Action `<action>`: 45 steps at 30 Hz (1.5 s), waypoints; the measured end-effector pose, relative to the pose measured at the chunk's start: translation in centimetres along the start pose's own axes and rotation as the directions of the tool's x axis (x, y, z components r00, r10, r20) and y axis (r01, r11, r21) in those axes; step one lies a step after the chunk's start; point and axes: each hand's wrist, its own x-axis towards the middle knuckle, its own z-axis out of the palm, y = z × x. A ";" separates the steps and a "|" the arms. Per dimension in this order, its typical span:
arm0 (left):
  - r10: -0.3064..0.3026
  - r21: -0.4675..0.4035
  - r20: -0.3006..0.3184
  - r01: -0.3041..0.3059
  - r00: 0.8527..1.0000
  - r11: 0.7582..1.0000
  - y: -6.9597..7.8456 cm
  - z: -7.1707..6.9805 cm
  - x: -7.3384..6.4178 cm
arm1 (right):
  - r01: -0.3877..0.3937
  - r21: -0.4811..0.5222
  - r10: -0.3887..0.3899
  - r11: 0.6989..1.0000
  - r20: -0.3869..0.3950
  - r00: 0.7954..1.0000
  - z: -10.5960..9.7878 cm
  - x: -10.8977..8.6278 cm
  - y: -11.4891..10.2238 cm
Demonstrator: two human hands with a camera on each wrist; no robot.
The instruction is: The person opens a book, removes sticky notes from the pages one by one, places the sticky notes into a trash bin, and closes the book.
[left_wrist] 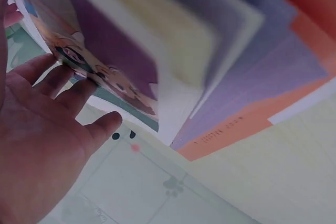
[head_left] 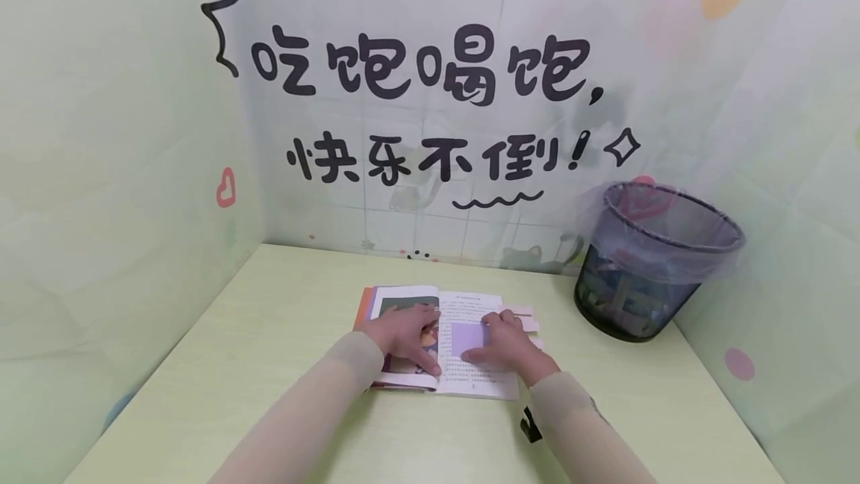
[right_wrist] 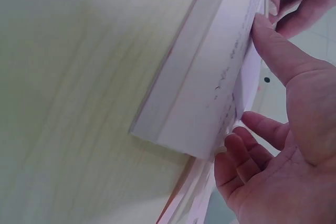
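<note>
An open book [head_left: 477,385] lies on the table, with a picture on its left page and print on its right page. A square purple sticky note [head_left: 465,340] lies on the right page. My left hand [head_left: 403,334] rests on the left page, fingers spread and thumb near the spine; the left wrist view shows the page edges beside its fingertips. My right hand [head_left: 507,346] touches the note, thumb near its lower edge and fingers at its right side, covering part of it. In the right wrist view, these fingers [right_wrist: 262,127] bend loosely against the page.
Pale pink strips [head_left: 526,324] stick out past the book's right edge. A dark wastebasket [head_left: 625,297] with a clear liner stands at the back right of the table [head_left: 269,312]. Printed curtains [head_left: 416,118] enclose the back and sides. A small black object [head_left: 530,426] shows beside my right forearm.
</note>
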 end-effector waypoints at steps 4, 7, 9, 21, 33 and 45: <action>-0.036 -0.028 0.005 0.036 0.999 0.999 0.4 -0.3 -0.4 | -0.017 0.029 0.017 0.999 0.013 1.000 0.3 0.6 0.1; -0.049 -0.034 0.008 0.049 0.999 0.998 0.5 -0.3 -0.6 | -0.022 0.036 0.021 0.999 0.023 1.000 0.5 0.9 0.1; -0.051 -0.031 0.009 0.051 0.999 0.998 0.5 -0.2 -0.6 | -0.023 0.038 0.022 0.999 0.028 0.999 0.5 1.0 0.0; -0.046 0.013 0.019 0.046 0.999 0.999 0.5 -0.1 -0.2 | -0.017 0.073 0.013 0.997 0.047 0.999 0.3 0.7 -0.2; -0.066 -0.024 0.021 0.067 0.998 0.997 1.1 -0.4 -0.9 | 0.138 -0.016 -0.137 0.990 0.037 0.990 0.1 0.1 -0.4; -0.049 -0.019 0.016 0.050 0.999 0.999 1.4 -0.4 -1.0 | 0.184 -0.068 -0.185 0.981 -0.012 0.983 0.0 -1.0 -0.1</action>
